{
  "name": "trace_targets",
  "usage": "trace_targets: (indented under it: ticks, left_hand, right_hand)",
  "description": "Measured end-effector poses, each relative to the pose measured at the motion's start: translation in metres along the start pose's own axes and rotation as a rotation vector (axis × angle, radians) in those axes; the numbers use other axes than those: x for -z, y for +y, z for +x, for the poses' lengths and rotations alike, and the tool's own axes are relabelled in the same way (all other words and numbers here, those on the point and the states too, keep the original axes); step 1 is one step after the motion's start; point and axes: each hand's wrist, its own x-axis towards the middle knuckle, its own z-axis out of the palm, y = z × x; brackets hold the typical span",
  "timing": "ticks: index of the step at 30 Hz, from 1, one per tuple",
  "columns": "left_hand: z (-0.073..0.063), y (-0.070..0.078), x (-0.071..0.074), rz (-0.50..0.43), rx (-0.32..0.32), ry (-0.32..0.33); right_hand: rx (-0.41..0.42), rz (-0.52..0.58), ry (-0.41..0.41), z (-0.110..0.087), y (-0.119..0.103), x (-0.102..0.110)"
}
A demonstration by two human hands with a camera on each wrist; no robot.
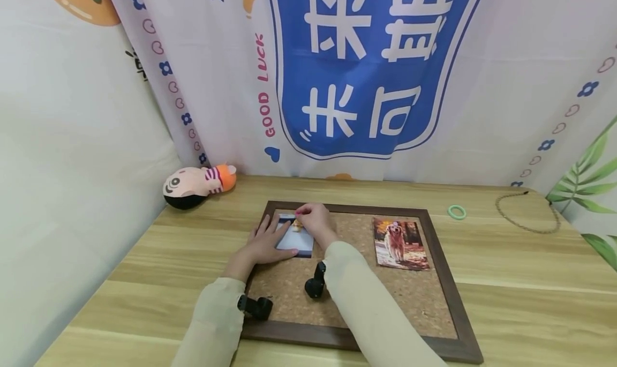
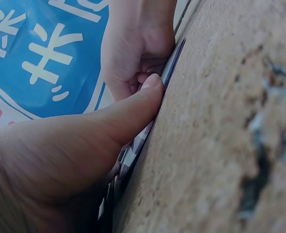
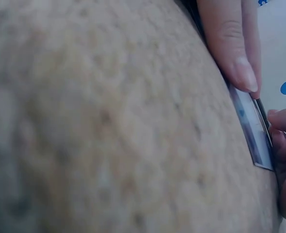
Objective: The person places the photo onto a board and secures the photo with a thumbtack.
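A cork board [image 1: 284,297] in a dark brown frame lies on the wooden table. At its upper left is a photo [image 1: 296,242] with a pale centre and a small tan animal on it. My left hand [image 1: 265,245] rests across the photo's left side, fingers spread and thumb on its lower part. At the photo's top edge my right hand [image 1: 315,223] pinches a small pink push pin [image 1: 298,214], mostly hidden by the fingertips. The left wrist view shows the left thumb [image 2: 138,104] pressing the photo's edge, the right hand curled just beyond.
A dog photo [image 1: 401,246] is on the board's right side, with a small pale pin [image 1: 395,224] at its top. A plush doll [image 1: 200,185] lies at the back left. A green ring [image 1: 456,212] and a beaded necklace [image 1: 518,225] are at the back right.
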Motion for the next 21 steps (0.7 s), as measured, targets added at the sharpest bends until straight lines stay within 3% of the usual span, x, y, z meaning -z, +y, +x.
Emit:
trace_targets:
  ticks: [21]
  left_hand:
    - [0.0020, -0.0018, -0.0021, -0.005, 0.000, 0.010]
  right_hand:
    - [0.032, -0.120, 0.001, -0.0005, -0.0001, -0.0021]
